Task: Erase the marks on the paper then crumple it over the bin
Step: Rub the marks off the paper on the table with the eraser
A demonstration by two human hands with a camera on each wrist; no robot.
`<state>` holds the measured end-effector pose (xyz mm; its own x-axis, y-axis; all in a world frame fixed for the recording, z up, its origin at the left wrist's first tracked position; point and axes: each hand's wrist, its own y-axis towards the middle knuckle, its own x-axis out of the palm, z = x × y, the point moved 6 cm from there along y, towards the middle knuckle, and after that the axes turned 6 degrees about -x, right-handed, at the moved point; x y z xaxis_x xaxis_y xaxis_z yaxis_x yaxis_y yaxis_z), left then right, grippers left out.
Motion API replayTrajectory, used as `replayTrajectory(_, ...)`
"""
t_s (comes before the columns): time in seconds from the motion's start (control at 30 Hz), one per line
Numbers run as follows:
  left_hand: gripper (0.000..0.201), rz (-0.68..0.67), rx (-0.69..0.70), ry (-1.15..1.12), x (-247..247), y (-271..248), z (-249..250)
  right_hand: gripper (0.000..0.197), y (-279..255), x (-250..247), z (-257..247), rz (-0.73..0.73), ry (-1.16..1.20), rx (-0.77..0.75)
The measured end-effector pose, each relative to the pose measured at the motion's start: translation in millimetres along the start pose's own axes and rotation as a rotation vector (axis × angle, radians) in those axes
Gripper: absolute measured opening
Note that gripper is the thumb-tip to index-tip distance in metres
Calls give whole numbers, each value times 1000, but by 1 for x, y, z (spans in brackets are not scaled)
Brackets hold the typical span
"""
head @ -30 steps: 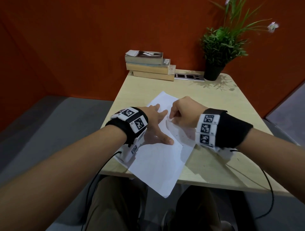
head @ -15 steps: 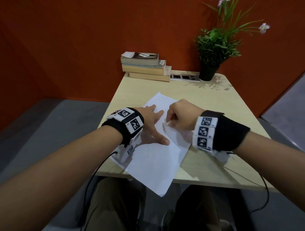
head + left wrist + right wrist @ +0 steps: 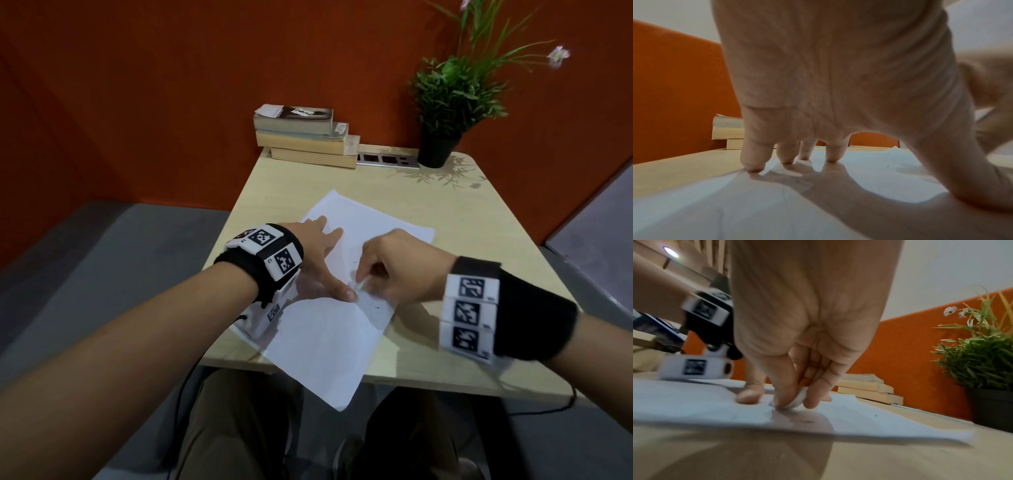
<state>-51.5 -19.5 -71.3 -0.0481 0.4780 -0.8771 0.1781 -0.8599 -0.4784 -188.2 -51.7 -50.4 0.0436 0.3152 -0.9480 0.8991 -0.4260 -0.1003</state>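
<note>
Pinching a small white eraser (image 3: 797, 400) between thumb and fingers, the right hand (image 3: 400, 270) has it pressed onto the paper (image 3: 329, 342). The left hand (image 3: 318, 263) lies flat with fingers spread, pinning the sheet, thumb tip just beside the eraser on its left. The sheet lies on the table (image 3: 479, 240) with its long axis skewed from far-left to near-right, near corner hanging off the near edge. A few dark specks (image 3: 376, 307) show on the paper just near-right of the eraser, under the right hand, and one faint tick just far of it. I judge the next strokes belong to the right hand, towards near-right. No bin in view.
</note>
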Motion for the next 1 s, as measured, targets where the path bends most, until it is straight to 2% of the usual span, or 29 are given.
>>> replayTrajectory(0.07,134,-4,-3,5,0,0,0,11,21,-9,8,75,-6,55)
replayTrajectory(0.2,135,2,-1,11,0,2,-1,7,49,-20,15,130,-33,110)
replayTrajectory(0.33,137,6,-6,20,1,3,-1,10,34,-13,16,126,-27,100)
replayTrajectory(0.53,130,14,-2,23,0,-2,1,14,3,0,9,-11,-10,32)
replayTrajectory(0.8,131,1,5,-3,0,0,-1,5,60,-20,24,169,-11,148)
replayTrajectory(1.0,133,-9,-14,29,1,1,0,11,25,-6,13,123,0,111)
